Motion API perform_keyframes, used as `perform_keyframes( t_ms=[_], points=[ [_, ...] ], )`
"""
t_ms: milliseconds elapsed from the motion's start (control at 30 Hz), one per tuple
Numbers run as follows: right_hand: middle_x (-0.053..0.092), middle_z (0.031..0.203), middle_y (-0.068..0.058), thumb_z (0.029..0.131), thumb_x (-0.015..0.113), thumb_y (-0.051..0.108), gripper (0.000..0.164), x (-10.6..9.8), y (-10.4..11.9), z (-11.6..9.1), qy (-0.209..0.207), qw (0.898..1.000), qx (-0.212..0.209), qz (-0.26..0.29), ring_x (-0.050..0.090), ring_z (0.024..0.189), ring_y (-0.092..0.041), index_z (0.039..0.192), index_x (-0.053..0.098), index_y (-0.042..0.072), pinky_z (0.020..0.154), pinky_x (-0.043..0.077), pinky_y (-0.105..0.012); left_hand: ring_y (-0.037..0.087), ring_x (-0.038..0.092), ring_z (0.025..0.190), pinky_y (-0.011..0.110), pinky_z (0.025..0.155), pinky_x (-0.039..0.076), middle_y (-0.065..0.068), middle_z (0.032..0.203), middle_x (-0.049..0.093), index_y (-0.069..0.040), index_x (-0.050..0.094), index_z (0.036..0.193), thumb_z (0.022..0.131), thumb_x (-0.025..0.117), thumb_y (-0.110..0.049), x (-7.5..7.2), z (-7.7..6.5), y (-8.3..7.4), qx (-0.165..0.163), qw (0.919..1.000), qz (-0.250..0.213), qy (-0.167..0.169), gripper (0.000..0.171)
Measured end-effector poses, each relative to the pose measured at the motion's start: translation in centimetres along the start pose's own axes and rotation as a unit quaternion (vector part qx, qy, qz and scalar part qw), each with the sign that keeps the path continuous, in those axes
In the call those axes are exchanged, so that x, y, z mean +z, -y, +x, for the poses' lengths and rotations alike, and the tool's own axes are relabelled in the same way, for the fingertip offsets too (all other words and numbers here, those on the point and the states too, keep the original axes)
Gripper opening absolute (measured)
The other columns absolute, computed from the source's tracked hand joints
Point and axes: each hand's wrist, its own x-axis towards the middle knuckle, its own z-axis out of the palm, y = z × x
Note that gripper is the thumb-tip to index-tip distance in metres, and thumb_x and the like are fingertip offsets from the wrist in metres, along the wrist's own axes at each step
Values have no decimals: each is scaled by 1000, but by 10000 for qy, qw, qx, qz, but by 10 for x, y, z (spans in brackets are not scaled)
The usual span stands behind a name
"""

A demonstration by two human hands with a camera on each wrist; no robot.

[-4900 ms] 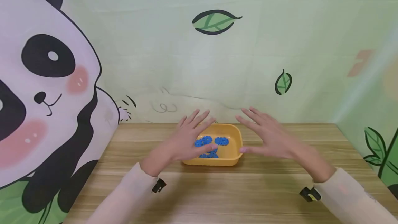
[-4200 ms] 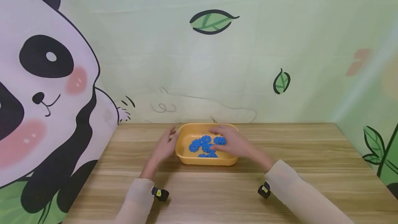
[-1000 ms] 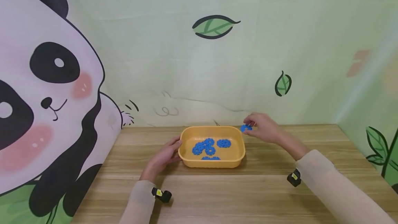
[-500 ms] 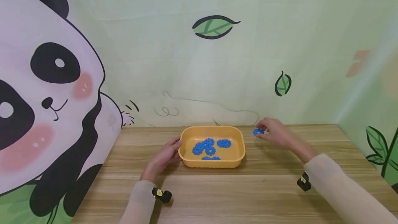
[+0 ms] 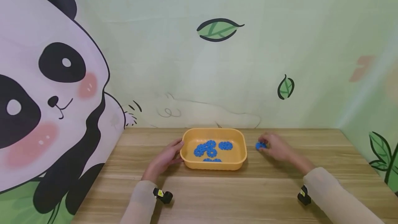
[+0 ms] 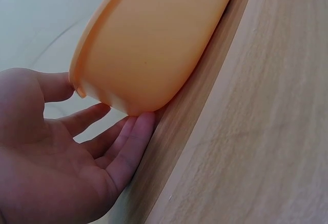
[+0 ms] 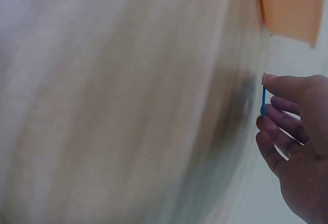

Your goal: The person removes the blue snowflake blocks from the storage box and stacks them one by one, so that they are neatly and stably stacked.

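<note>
A yellow plastic basket [image 5: 214, 165] stands on the table near its back edge, with several blue notched discs [image 5: 211, 152] lying inside. At the basket's left end, my left hand [image 5: 164, 156] touches it. In the left wrist view the left thumb meets the rim, and extended fingertips lie against the wall below. To the right of the basket, my right hand [image 5: 276, 147] pinches one blue notched disc [image 5: 260, 146] between thumb and fingers, low over the table. This pinched disc [image 7: 264, 100] shows edge-on in the right wrist view, just above the tabletop or touching it; I cannot tell which.
The wood-grain table [image 5: 224, 196] ends at the back against a pale green wall cloth [image 5: 161, 65] printed with a panda and leaves. Small black cameras [image 5: 163, 196] sit at both sleeve cuffs.
My right hand has carried the pinched disc away from the basket's right rim, rightward and then down toward the table. My left hand stays at the basket's left end. The head view has shifted slightly.
</note>
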Motion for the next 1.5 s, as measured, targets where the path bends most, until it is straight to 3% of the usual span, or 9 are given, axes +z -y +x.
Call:
perform_keyframes(
  t_ms=[867, 1333, 1500],
  points=[
    [71, 108, -13, 91, 82, 6, 29, 22, -12, -7, -278, 9994, 117, 175, 67, 101, -31, 117, 72, -6, 90, 59, -53, 39, 42, 149, 45, 104, 57, 22, 168, 34, -7, 30, 166, 114, 48, -36, -3, -1, 5, -113, 9998, 131, 38, 63],
    [69, 113, -21, 94, 80, 8, 37, 7, -5, -3, -48, 9980, 221, 587, 67, 106, -38, 122, 67, -12, 93, 60, -55, 36, 44, 148, 47, 109, 54, 22, 167, 36, -6, 29, 167, 115, 46, -36, -3, 2, -3, -116, 9999, 63, 100, 62],
    [69, 118, -24, 97, 76, 9, 35, -2, 4, 5, -259, 9981, 23, 566, 65, 110, -42, 125, 68, -11, 93, 59, -57, 37, 44, 149, 48, 109, 54, 22, 167, 36, -7, 29, 167, 115, 46, -36, -4, 1, -1, -134, 9998, 75, 104, 62]
  ],
)
